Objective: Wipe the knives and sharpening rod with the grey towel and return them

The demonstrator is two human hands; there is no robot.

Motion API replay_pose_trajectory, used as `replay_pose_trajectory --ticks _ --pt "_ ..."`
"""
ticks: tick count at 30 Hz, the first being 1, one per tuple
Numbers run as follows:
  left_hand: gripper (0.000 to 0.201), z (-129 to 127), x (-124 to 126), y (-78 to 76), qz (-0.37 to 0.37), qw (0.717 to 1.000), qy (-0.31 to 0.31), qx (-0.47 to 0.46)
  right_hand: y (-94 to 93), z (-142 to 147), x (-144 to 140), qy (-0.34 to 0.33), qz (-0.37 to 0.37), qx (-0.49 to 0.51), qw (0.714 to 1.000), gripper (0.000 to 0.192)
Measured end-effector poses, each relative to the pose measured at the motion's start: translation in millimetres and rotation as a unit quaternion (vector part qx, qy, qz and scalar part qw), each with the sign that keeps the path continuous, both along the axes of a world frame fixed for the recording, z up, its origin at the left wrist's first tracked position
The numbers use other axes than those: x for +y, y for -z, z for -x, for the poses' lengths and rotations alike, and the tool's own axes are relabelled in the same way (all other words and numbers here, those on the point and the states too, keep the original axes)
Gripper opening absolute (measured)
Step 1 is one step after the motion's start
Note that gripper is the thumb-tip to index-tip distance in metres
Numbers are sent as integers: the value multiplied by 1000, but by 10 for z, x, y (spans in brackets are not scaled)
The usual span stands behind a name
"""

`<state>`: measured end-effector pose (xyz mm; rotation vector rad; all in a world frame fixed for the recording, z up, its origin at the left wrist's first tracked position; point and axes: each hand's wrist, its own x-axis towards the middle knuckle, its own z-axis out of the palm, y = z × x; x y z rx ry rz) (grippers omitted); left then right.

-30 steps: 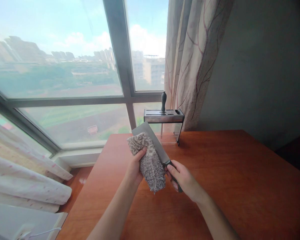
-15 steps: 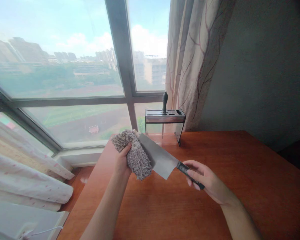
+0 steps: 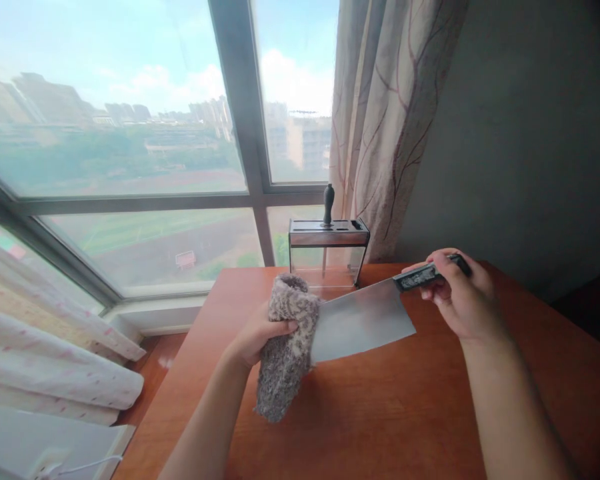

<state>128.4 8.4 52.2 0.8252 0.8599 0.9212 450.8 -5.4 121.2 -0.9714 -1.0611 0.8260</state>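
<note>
Cleaver [image 3: 363,323]: smooth matt-grey metal blade, black handle. Cloth [image 3: 286,347]: nubbly, fuzzy grey fabric. Counter [image 3: 430,400]: glossy reddish wood. Knife block [image 3: 329,233]: brushed metal top.

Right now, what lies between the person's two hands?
In the head view, the cleaver spans the gap: the right hand grips its black handle, and the left hand presses a grey fuzzy cloth around the blade's far end.

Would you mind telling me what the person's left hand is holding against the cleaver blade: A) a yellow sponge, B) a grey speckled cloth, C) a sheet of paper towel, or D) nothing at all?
B: the left hand grips a grey speckled cloth wrapped over the far end of the cleaver, while the right hand holds its dark handle above the table.
</note>
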Motion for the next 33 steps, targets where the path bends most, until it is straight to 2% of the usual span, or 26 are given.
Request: replay_pose_trajectory --ticks 4,9,13,20,23,29,33 --pt "43 -76 -32 -43 -61 993 97 27 -228 117 160 -62 25 -80 995 26" --pt "48 -245 -75 -61 -96 980 172 25 -295 483 344 -148 37 -138 979 30" --pt "41 -329 -87 -15 -88 982 165 15 -257 737 455 -190 47 -181 964 33" --pt "49 -385 -82 -20 -86 991 106 4 -185 948 512 -258 56 -244 933 29" --pt "48 -397 -90 -26 -97 990 105 3 -190 967 546 -248 54 -261 931 29" --pt "43 -433 -129 -7 -97 981 165 25 -286 830 689 -139 0 -226 964 30" --pt "43 -424 -127 -19 -103 976 190 32 -280 759 719 -134 3 -244 961 30"
